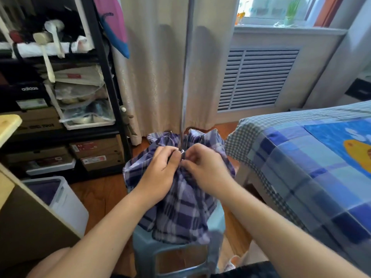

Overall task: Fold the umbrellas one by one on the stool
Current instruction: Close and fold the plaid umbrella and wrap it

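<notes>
Umbrella (180,199) on the stool (144,243), centre frame, pinched by left hand (160,171) and right hand (202,169): ribs could snag fabric if forced.

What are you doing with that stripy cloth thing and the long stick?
That is a purple plaid umbrella, standing on a small blue-grey stool with its metal shaft pointing straight up. A person is folding it. The left hand and the right hand are both bunched around the cloth where it meets the shaft, gathering it in. The cloth hangs loose and crumpled, so the folding is not finished. A bed stands to the right.
</notes>
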